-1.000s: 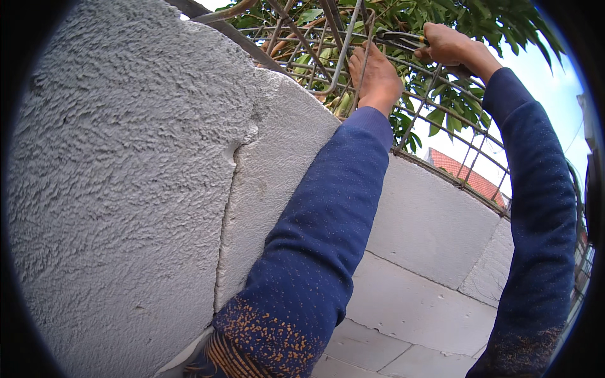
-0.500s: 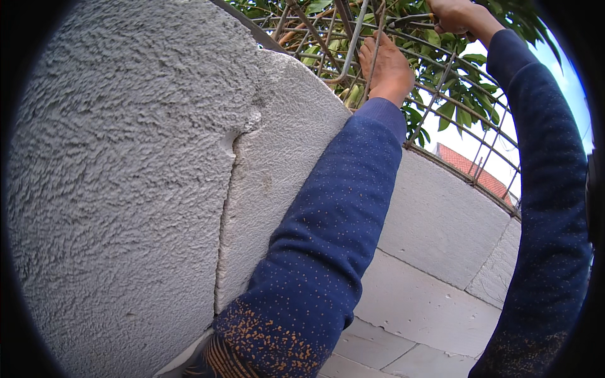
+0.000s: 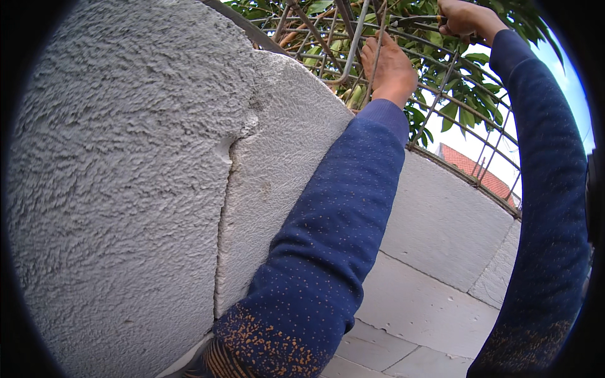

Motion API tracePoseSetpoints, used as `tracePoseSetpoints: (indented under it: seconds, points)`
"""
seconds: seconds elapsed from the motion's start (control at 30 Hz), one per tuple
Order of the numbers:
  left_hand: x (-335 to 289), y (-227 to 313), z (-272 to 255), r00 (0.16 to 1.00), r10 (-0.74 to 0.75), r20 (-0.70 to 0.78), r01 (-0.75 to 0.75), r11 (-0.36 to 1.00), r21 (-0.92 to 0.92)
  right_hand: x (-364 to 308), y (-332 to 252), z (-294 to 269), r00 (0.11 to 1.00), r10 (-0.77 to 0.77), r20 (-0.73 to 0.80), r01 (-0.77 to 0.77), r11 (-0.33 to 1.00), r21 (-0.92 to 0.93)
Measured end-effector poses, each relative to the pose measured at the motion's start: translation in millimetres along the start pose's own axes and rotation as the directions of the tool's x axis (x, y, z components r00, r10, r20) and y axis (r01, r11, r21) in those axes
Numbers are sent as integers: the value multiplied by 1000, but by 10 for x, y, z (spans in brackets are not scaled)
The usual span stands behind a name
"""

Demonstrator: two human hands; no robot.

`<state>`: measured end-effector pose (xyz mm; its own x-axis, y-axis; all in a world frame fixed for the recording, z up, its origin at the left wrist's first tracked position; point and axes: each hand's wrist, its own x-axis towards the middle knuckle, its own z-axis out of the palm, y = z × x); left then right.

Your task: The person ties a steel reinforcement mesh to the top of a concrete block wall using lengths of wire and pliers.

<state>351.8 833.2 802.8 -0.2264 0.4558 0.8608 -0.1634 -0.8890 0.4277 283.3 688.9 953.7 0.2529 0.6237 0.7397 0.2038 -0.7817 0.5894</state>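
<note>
Both my arms, in dark blue speckled sleeves, reach up to a cage of steel reinforcing bars along the top of a block wall. My left hand is closed at the bars, its fingers curled around a steel bar; a thin rod passes in front of it. Higher and to the right, my right hand is closed in a fist by a horizontal bar. Something small shows at its fingers, too hidden to name. A bent bar end hangs left of my left hand.
Rough grey plaster covers the near wall at left, with a vertical crack beside a paler strip. Pale blocks form the wall at right. Leafy branches grow behind the bars; a red tiled roof lies beyond.
My right hand has shifted slightly to the right. My left hand stays at the same bars, and the view has moved a little.
</note>
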Motion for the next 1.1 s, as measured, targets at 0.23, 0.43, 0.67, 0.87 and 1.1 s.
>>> tracePoseSetpoints:
  seconds: [0.23, 0.43, 0.67, 0.87, 1.1]
  points:
    - [20, 9, 26, 997, -30, 66, 27, 999, 45, 18, -36, -79, 992, 64, 106, -66, 998, 17]
    - [18, 6, 61, 1000, 15, -16, -14, 1000, 25, 88, -59, -130, 999, 30, 40, -25, 993, -118]
    - [18, -1, 21, 1000, -3, 11, 3, 998, 70, -91, -176, -204, 1000, -30, 6, 30, 996, -82]
    - [-23, 48, 50, 1000, 3, -23, -2, 1000, 31, -34, 59, 102, 934, -295, -201, 275, 954, -120]
    - [8, -25, 49, 999, 19, -49, -17, 999, 37, -1, -217, 625, 908, -118, -401, 143, 989, 33]
